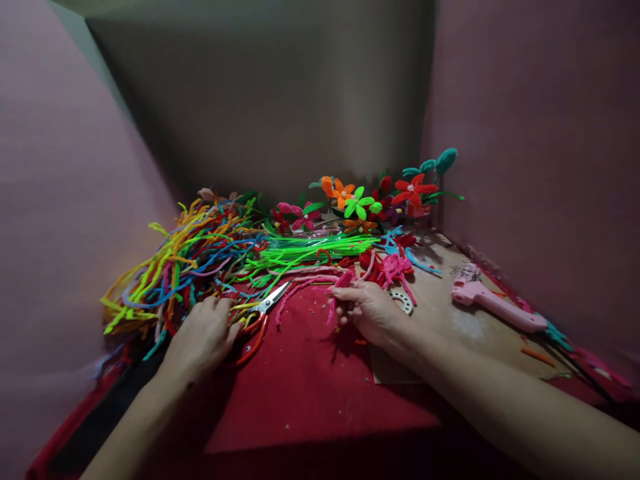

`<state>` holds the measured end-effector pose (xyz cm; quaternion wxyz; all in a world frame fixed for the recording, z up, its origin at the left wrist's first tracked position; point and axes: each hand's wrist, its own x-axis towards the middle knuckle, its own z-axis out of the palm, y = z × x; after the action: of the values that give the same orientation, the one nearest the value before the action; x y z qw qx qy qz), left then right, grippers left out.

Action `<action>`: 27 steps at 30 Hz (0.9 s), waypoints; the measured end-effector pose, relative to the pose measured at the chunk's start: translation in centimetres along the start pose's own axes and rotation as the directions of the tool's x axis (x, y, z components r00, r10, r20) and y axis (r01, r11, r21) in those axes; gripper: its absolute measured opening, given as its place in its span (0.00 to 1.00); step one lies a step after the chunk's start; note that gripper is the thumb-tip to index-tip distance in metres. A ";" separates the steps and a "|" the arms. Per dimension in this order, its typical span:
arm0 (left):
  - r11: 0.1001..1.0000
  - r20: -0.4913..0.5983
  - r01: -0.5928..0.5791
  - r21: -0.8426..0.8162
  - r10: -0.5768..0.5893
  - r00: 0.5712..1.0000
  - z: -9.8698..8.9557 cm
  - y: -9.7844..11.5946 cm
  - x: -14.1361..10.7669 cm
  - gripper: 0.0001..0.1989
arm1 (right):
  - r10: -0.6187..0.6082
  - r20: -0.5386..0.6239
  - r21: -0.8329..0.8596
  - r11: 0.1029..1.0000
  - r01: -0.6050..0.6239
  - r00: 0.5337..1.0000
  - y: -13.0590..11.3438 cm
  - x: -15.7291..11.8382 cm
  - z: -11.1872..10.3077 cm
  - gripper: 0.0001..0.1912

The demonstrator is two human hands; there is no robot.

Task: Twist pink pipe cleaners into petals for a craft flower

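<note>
Fuzzy wire (344, 279) looks light, bendable, best held near an end; right hand (369, 309) pinches it, left hand (201, 335) grips unclearly.

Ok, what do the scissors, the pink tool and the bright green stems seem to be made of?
Scissors: shiny metal blades, judging by their bright gleam; handles possibly plastic. Pink tool: probably smooth moulded plastic, evenly coloured. Green stems: apparently fuzzy chenille, soft-edged and matte; any wire core is hidden.

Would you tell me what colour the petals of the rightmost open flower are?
The petals are red, seen best in the head view.
</note>
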<state>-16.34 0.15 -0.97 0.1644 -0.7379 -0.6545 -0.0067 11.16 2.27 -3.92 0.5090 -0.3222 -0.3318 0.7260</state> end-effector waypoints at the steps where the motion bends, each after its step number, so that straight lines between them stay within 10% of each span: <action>1: 0.999 0.017 -0.012 0.043 0.012 1.000 -0.2 0.0 0.1 0.21 | 0.022 -0.008 0.026 0.999 -0.022 1.000 -0.1 0.0 0.0 0.08; 11: 0.991 0.068 -0.125 0.052 0.122 0.990 1.2 -0.7 -0.5 0.23 | 0.187 0.147 0.209 0.954 -0.215 0.971 -0.8 0.0 -0.2 0.06; 27: 0.986 0.043 -0.167 0.025 0.166 0.985 -0.4 1.7 -0.8 0.13 | 0.046 0.404 0.348 0.916 -0.200 0.914 -1.8 -1.4 0.1 0.11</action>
<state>-14.72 -0.89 -1.13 0.1613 -0.7877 -0.5937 0.0316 12.38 1.35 -2.20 0.4387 -0.0873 -0.2566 0.8568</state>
